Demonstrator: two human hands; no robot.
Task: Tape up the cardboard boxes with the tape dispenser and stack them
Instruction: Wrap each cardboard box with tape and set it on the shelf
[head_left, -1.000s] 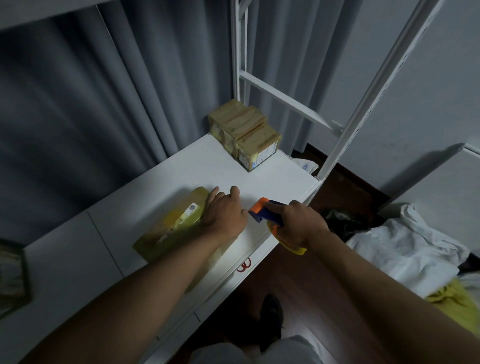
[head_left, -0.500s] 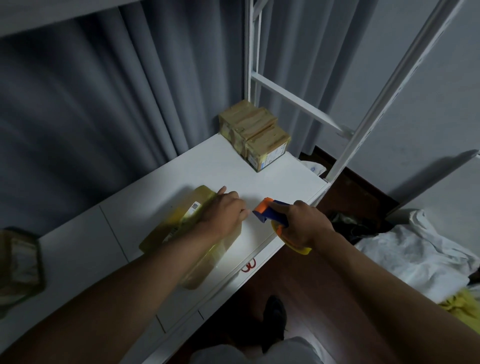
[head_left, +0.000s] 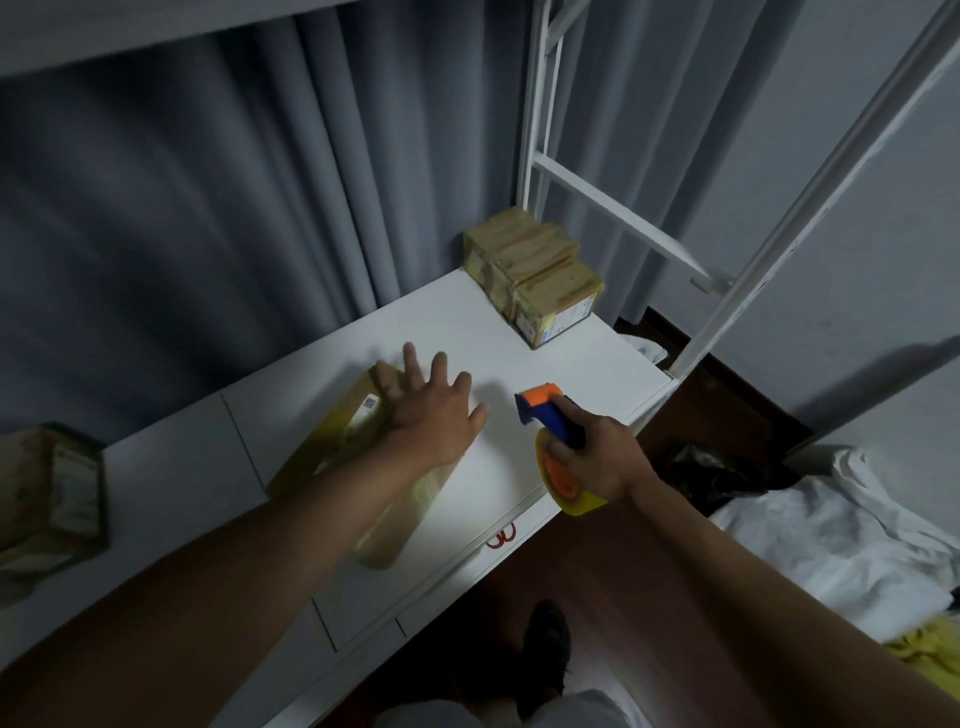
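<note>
We see the left hand (head_left: 434, 410) spread flat, fingers straight and splayed, above the far end of a long taped cardboard box (head_left: 363, 467) lying flat on the white desk (head_left: 519, 338); whether the palm presses the box or hovers just over it we cannot tell. It grips nothing. The box runs diagonally from far-left to near-right, with a small white label (head_left: 370, 417) just left of the hand.

The right hand (head_left: 597, 457) has its fingers curled round the blue handle of the tape dispenser (head_left: 556, 441), held near the desk's right front edge. Orange head points far-left toward the left hand, apart from it; yellow tape roll (head_left: 571, 493) sits below the hand, past the desk edge.

Stacked taped boxes (head_left: 535, 280) stand at the desk's far right corner by the white frame (head_left: 540, 130). Another blurred box (head_left: 52, 499) is at the far left edge of view. Grey curtain (head_left: 208, 208) behind. White cloth (head_left: 841, 530) lies on the right; dark floor (head_left: 623, 597) and a shoe (head_left: 545, 649) are below.
</note>
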